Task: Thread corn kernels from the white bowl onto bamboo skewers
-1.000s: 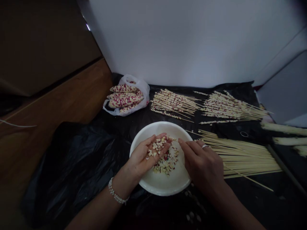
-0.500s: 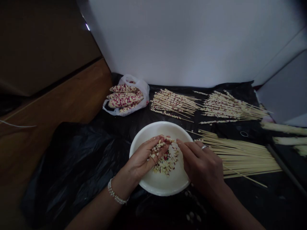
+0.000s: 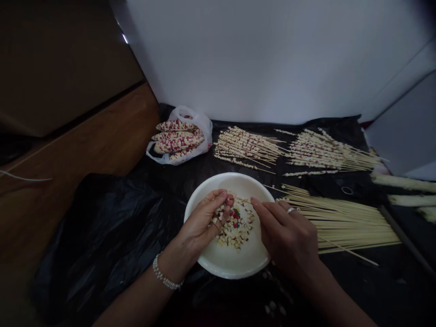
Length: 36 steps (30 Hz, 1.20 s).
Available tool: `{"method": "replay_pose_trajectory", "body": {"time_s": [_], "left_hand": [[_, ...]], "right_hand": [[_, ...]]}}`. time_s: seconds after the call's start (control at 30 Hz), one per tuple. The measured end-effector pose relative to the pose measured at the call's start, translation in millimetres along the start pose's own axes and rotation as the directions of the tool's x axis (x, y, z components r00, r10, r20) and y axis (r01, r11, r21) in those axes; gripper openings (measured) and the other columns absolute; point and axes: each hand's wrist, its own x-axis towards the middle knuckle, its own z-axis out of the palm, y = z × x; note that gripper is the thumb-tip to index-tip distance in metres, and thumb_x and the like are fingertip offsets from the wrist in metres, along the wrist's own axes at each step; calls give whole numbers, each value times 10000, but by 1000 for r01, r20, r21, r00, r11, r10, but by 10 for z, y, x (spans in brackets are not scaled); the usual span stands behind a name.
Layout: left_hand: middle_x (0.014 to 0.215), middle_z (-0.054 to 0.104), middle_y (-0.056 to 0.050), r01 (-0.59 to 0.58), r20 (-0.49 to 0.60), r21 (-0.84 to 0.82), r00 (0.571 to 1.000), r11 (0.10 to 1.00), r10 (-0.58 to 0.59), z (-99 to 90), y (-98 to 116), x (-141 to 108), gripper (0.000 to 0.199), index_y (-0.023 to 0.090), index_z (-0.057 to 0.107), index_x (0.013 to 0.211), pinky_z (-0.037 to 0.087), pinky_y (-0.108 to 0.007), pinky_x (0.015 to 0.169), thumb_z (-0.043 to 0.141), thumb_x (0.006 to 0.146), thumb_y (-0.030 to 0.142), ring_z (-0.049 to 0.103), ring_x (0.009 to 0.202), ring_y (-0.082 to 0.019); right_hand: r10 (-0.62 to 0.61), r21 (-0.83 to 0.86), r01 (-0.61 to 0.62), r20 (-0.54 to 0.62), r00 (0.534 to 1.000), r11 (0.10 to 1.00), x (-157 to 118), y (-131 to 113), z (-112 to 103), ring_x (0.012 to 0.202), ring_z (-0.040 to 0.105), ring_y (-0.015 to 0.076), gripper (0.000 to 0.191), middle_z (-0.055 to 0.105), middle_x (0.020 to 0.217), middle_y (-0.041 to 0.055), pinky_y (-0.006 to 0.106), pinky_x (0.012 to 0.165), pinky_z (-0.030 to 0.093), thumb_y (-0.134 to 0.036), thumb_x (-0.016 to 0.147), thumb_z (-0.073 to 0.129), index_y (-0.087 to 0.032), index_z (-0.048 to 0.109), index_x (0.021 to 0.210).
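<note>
Over a white bowl (image 3: 238,268), my left hand (image 3: 202,222) is cupped with its fingers curled around loose corn kernels, thumb and fingertips close together. My right hand (image 3: 289,231), wearing a ring, pinches a thin wooden skewer (image 3: 242,200) over the bowl's right side. Pale kernels are threaded along that skewer, and its tip points at my left fingertips. Whether the tip touches a kernel there is too small to tell. Cream and dark red corn kernels (image 3: 235,238) lie in the bowl below, around a red and green mark on its bottom.
A plastic bag (image 3: 204,125) of speckled corn cobs (image 3: 177,144) lies at the back left. Two piles of kernel-threaded skewers (image 3: 247,145) lie behind the bowl. Bare skewers (image 3: 354,222) spread at right, near pale stalks (image 3: 405,182). Black plastic sheeting (image 3: 112,240) lies underneath.
My left fingers have closed in more around the kernels, with the thumb drawn toward the fingertips. My right hand and the skewer have barely moved.
</note>
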Motion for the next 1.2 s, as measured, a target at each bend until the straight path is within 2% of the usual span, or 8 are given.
{"method": "replay_pose_trajectory", "body": {"time_s": [0.07,0.27,0.53,0.8,0.9,1.0,1.2], "left_hand": [[818,675,3,-6,-8,6,1000,1000,6,16,5,-4,120,150,677,829,504,-133,688,706,724,101,623,729,-56],[958,703,-30,-14,23,70,1000,997,13,32,-3,-7,264,160,691,1004,502,-136,773,676,750,90,637,861,-74],[990,720,-32,-51,45,109,998,993,46,13,-31,-5,232,174,709,972,495,-159,841,669,756,97,636,975,-107],[931,719,-28,-58,-17,72,998,996,60,35,-14,2,211,167,717,917,499,-144,819,669,743,58,652,869,-85],[947,716,-36,-88,-4,54,996,995,88,19,-17,15,223,154,713,937,508,-151,820,671,742,56,655,854,-82],[1005,713,-36,-84,14,57,996,995,84,11,-19,18,225,167,711,960,508,-147,824,662,760,76,651,889,-84],[1087,698,-26,-61,40,21,997,998,61,-11,-28,38,260,176,702,994,479,-141,887,664,759,71,631,989,-87]], "right_hand": [[0,-5,0,-3,1000,1000,0,2,-1,763,581,176,287,699,859,50,304,680,436,-90,818,551,-116,665,1080],[3,-14,-2,14,1000,1000,-5,9,2,755,572,171,296,694,842,42,297,659,415,-85,818,544,-124,665,1085],[2,-101,4,63,998,995,-32,23,19,756,562,190,343,688,843,40,320,665,394,-61,802,532,-127,655,1115],[-10,-31,10,0,1000,999,-7,2,-21,796,574,180,316,695,855,46,302,689,408,-65,799,563,-119,658,1096],[-17,-50,18,30,999,999,-3,0,-28,780,573,180,314,691,841,46,303,660,402,-69,810,544,-123,658,1098],[-7,-73,13,78,997,997,-11,4,-17,770,575,178,320,685,834,48,306,650,398,-74,826,518,-126,653,1111],[1,-109,8,81,997,994,-16,7,-8,767,581,170,304,687,824,44,296,647,399,-86,848,497,-142,664,1096]]}}
